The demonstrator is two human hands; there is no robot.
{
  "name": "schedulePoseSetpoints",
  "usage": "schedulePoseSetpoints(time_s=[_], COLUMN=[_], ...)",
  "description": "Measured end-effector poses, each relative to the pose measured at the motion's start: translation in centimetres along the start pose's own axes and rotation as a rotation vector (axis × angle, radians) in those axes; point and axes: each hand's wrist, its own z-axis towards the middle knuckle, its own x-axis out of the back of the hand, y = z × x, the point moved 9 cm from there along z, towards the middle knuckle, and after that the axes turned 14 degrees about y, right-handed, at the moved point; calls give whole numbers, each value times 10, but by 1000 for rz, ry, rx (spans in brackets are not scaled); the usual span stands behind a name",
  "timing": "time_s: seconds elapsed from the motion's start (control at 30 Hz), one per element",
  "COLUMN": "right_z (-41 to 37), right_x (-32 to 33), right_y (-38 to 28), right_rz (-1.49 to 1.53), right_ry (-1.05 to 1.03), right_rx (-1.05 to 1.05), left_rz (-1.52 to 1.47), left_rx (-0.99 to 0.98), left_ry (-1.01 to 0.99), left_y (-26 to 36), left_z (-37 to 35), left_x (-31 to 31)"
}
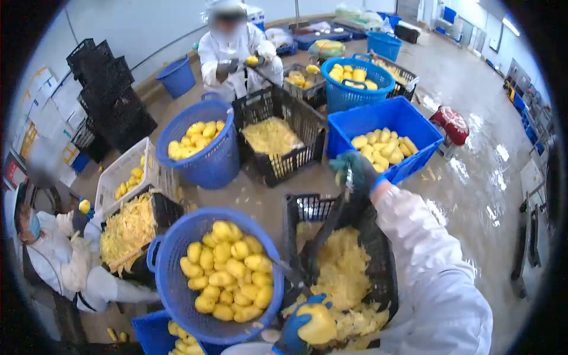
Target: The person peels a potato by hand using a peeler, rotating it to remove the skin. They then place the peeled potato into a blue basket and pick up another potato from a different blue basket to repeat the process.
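A yellow potato (318,325) sits at the near left corner of the near black crate (383,260), just above its contents. The left hand (294,331) has it: the blue-gloved fingers wrap its left side and top and are clamped on it, leaving the face toward the crate's middle bare. Its outline looks almost round from here, so I cannot tell how its long axis runs.

The left hand is plainly the nearer one. The right hand (351,170), in a dark greenish glove, is well apart from the potato, over the far end of the crate, so the potato lies from it back toward the wearer and somewhat left. I cannot tell whether the right fingers are together or apart, or what they hold; a long dark shape (322,234) runs below them into the crate, too blurred to name.

Pale yellow peelings (349,260) heap inside the crate. Just left of it stands a round blue basket (167,284) of potatoes; beyond its far end, a rectangular blue tub (414,161) holds more. Farther left of the crate is a seated person (44,260) in white, and well beyond it another person (213,59), also in white.
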Motion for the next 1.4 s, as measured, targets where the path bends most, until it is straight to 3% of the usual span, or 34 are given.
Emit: schedulePoseSetpoints(time_s=[0.03, 0.1, 0.13, 0.23, 0.33, 0.37, 0.47, 0.57, 0.6, 0.67, 0.7, 0.8, 0.9, 1.0, 1.13, 1.2, 1.23, 1.4], right_z=[-32, -129, -162, -256, -324, -338, -371, -393, -376, -352, -361, -304, -266, -234, -172, -132, -112, -72], right_x=[11, 14, 23, 38, 30, 22, -5, -15, -10, 12, 3, 41, 35, -11, -67, -93, -106, -150], right_y=[31, 67, 81, 103, 114, 112, 97, 105, 116, 145, 120, 119, 75, 49, 58, 58, 61, 80], right_rz=[30, -134, -165, -472, -526, -727, -827, -950, -907, -788, -822, -724, -1506, -1979, -2323, -2415, -2418, -2601], right_ry=[61, -188, -279, -277, -395, -458, -623, -1009, -895, -645, -631, -346, -228, -356, -490, -387, -344, -345], right_rx=[-59, -296, -255, -134, -6, 86, 297, 1032, 716, 111, 230, -27, 336, 871, 804, 880, 929, 954], left_rz=[-96, -28, -72, -60, 18, 33, -26, 5, 6, 27, 33, -169, -118, -136, -139, -133, -248, -353], left_rx=[8, 9, 45, 46, 82, 42, 156, 244, 292, 204, 154, 33, -136, -228, -305, -361, -290, -278], left_ry=[-21, -85, -115, -208, -292, -300, -307, -265, -267, -237, -229, -117, -22, 91, 257, 257, 217, 229], left_y=[-8, -6, -10, -8, -19, -19, -40, -55, -60, -56, -51, -24, 18, 42, 54, 64, 55, 61], left_z=[1, -8, -11, -32, -52, -60, -75, -86, -89, -92, -91, -81, -73, -56, -50, -53, -43, -41], left_x=[6, -1, -5, -32, -51, -61, -68, -65, -62, -57, -58, -42, -20, 6, 25, 22, 34, 54])
